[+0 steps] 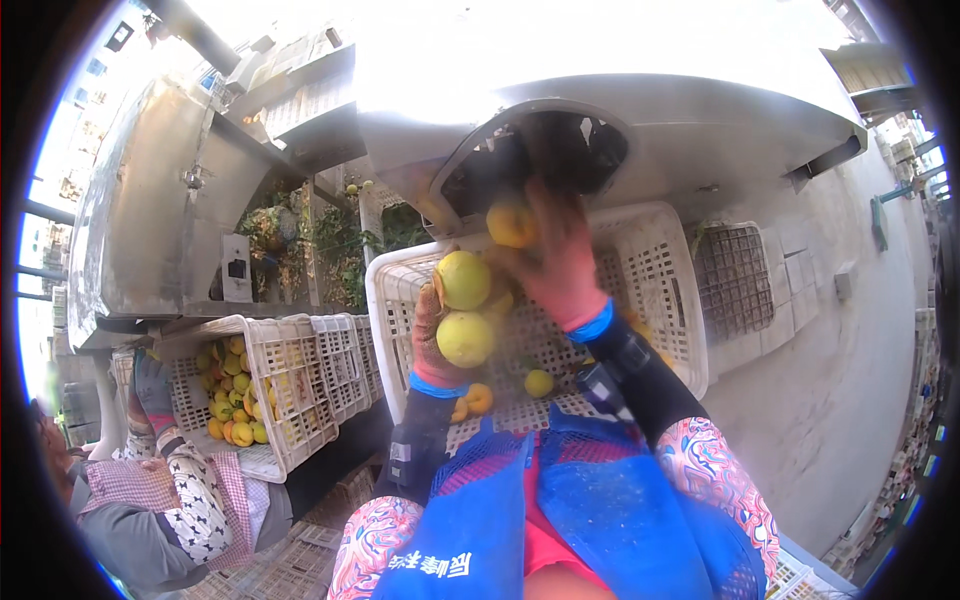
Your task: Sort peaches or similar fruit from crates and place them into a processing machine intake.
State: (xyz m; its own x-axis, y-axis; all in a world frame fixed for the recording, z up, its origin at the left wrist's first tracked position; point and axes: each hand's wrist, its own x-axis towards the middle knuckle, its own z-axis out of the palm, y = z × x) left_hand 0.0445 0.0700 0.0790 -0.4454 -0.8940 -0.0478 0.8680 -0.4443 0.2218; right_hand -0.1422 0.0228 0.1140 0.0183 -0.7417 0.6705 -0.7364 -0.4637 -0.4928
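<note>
My left hand, in a brownish-red glove with a blue cuff, is closed around two round yellow-green fruits. The upper fruit rests against the lower fruit, over a white plastic crate. My right hand, in a pinkish glove, is slightly blurred near a dark oval opening in a metal machine. Between its thumb and fingers sits a yellow-orange fruit. Inside the crate lie a green fruit and a few orange ones, partly hidden by my arms.
The machine's pale metal panel overhangs the crate's far side. At left, a co-worker's gloved hand reaches by another white crate holding several fruits. A dark grid crate stands at right. Greenery shows beyond my crate's left side.
</note>
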